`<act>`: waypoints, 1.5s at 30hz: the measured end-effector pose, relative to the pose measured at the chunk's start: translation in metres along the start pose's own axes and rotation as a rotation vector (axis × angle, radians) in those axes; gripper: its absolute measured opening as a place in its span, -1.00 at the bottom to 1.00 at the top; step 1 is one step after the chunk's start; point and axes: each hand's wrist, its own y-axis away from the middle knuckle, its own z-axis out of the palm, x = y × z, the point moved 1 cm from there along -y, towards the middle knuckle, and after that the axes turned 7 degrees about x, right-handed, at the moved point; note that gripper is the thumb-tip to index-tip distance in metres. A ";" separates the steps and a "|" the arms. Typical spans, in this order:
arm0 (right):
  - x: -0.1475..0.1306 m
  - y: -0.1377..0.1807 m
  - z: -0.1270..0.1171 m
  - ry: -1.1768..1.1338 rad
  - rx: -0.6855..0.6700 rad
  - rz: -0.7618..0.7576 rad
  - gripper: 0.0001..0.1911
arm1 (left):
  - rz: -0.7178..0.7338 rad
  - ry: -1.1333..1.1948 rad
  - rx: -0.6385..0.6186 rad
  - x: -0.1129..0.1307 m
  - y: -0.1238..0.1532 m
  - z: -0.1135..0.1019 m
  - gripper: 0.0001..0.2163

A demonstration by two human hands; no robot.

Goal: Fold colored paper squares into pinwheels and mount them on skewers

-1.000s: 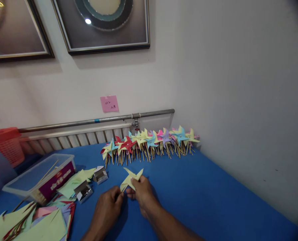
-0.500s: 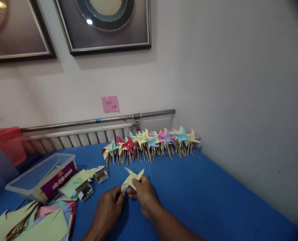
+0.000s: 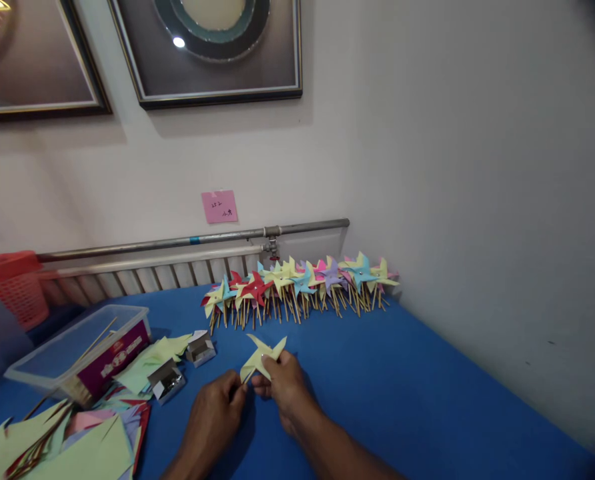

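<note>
Fingers (image 3: 271, 365) of the right hand (image 3: 287, 383) grip a pale yellow pinwheel (image 3: 256, 355) near its centre, thumb on the paper; the left hand (image 3: 216, 405) has its fingers closed at the lower left edge, on paper or stick I can't tell. Nothing has visibly shifted over the past second: same hold, same pose, so I'd judge the work is lingering on this piece. It's held over the blue desk (image 3: 402, 387). Beyond the pinwheel stands a crowded row of colourful pinwheels (image 3: 305, 279); left of it are two small open cartons (image 3: 167, 383), coloured paper sheets (image 3: 90, 453) and a clear plastic tub (image 3: 120, 357).
</note>
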 end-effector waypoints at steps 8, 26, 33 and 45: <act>-0.003 0.002 0.000 0.015 0.005 -0.003 -0.92 | -0.013 -0.034 -0.017 0.001 -0.001 -0.001 -0.78; -0.003 0.003 0.001 0.011 0.005 -0.010 -0.92 | -0.008 0.003 -0.020 0.000 0.000 -0.001 -0.76; 0.000 0.001 0.001 0.003 0.006 -0.013 -0.95 | -0.002 -0.006 -0.018 -0.001 0.000 -0.001 -0.76; 0.000 0.004 0.001 0.001 -0.005 -0.020 -0.89 | -0.024 -0.022 -0.035 0.000 -0.001 -0.002 -0.76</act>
